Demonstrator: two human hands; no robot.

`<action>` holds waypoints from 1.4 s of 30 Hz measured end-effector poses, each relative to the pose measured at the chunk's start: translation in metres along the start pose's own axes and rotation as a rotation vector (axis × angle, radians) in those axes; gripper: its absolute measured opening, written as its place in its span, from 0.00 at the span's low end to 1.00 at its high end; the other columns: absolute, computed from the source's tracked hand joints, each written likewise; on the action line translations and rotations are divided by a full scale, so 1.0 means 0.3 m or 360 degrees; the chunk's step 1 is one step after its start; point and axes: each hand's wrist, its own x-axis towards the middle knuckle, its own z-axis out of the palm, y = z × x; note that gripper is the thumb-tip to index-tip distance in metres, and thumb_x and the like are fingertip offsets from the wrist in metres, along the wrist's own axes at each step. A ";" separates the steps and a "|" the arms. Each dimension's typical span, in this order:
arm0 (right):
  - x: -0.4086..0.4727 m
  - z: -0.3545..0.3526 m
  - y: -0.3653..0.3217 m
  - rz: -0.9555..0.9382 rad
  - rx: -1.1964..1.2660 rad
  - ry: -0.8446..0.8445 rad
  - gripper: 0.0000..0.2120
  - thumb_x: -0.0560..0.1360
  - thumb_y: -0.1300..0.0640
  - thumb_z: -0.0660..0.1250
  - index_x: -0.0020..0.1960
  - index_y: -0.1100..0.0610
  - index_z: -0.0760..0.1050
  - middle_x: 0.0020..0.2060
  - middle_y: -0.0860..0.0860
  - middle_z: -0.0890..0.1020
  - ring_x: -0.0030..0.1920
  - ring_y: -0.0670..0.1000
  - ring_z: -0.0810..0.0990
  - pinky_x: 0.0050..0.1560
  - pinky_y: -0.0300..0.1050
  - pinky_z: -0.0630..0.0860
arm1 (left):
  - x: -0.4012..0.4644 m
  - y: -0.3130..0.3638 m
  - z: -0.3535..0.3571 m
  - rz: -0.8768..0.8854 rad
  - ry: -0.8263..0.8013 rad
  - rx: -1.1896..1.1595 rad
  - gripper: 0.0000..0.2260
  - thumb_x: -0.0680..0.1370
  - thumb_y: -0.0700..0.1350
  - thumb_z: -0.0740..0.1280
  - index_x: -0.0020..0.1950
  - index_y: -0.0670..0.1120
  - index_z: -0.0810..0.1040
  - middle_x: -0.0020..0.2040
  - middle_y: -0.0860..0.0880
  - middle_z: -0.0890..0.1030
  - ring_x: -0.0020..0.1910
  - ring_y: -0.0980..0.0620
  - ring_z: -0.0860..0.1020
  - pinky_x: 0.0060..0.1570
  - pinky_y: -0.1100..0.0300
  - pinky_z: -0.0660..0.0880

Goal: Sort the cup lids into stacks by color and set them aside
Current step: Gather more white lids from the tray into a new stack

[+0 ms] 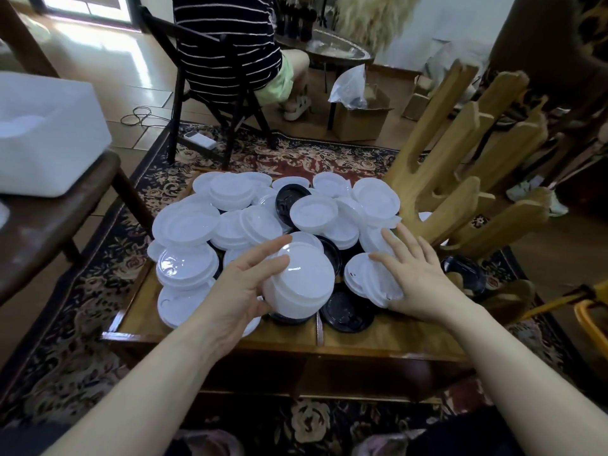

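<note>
On the low wooden table (388,337), set on a patterned rug (82,291): a mixed heap of cup lids, white far outnumbering black.

Heap: white lids (186,223) are spread loose and overlapping across most of the tabletop; black lids (347,312) show mainly at the near centre and one at the far middle (291,200). No finished colour stack is set aside anywhere in view.

Step in hand: gathering whites. Judged early in the task, since the heap is still unsorted.

Left hand (240,291): grips a short stack of white lids (301,284) from its left side, thumb curled on the near edge, fingers reaching along the far rim. The stack is tilted, top face toward the camera, raised above the black lids beneath it.

Right hand (418,274): fingers straight and slightly spread, palm down, resting on a fanned group of white lids (371,279) just right of the held stack. Fingertips (378,256) lie on the top of that group; no pinch is visible. Whether the thumb hooks under the near edge cannot be told, as the palm hides it.

Next move calls for: closing the right fingers on the fanned lids, squaring them up, and nesting them onto the left hand's stack rim to rim.

Risk: thin lids slide; a loose pinch could scatter the fan onto the black ones.
</note>
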 end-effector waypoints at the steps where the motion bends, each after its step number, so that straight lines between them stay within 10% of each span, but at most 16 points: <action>1: -0.002 -0.009 -0.002 -0.0013 0.0057 -0.0001 0.39 0.72 0.45 0.69 0.77 0.46 0.54 0.79 0.51 0.43 0.78 0.54 0.33 0.76 0.54 0.35 | 0.001 -0.001 0.000 -0.0004 0.0010 0.0005 0.15 0.76 0.44 0.69 0.61 0.56 0.83 0.60 0.50 0.83 0.59 0.47 0.80 0.52 0.50 0.79; 7: -0.003 -0.055 -0.042 -0.0062 0.0454 0.0169 0.40 0.68 0.44 0.73 0.74 0.49 0.59 0.72 0.45 0.65 0.78 0.46 0.49 0.75 0.46 0.39 | 0.009 -0.008 -0.007 -0.0004 0.0076 0.0006 0.14 0.77 0.43 0.69 0.60 0.57 0.83 0.61 0.51 0.83 0.62 0.47 0.79 0.60 0.44 0.77; 15: 0.010 -0.112 -0.138 -0.0016 0.1471 0.0304 0.38 0.69 0.48 0.76 0.73 0.46 0.62 0.67 0.38 0.66 0.68 0.40 0.66 0.66 0.50 0.72 | 0.007 -0.010 -0.003 0.0005 0.0114 -0.0050 0.14 0.77 0.42 0.70 0.61 0.57 0.82 0.64 0.51 0.81 0.63 0.47 0.79 0.59 0.46 0.78; 26: 0.029 -0.161 -0.293 -0.0225 0.1521 0.0251 0.36 0.69 0.40 0.72 0.73 0.41 0.64 0.69 0.38 0.68 0.71 0.39 0.64 0.71 0.46 0.65 | -0.012 0.018 0.019 0.0048 0.0133 -0.0149 0.11 0.82 0.50 0.64 0.52 0.58 0.86 0.50 0.55 0.86 0.47 0.54 0.84 0.45 0.55 0.82; 42: 0.022 -0.190 -0.338 -0.0213 0.1432 0.0175 0.44 0.64 0.33 0.72 0.75 0.42 0.59 0.67 0.37 0.66 0.68 0.37 0.62 0.68 0.41 0.64 | -0.024 0.028 0.030 0.0168 0.0126 -0.0201 0.19 0.73 0.47 0.73 0.63 0.58 0.81 0.67 0.49 0.78 0.63 0.47 0.79 0.50 0.53 0.80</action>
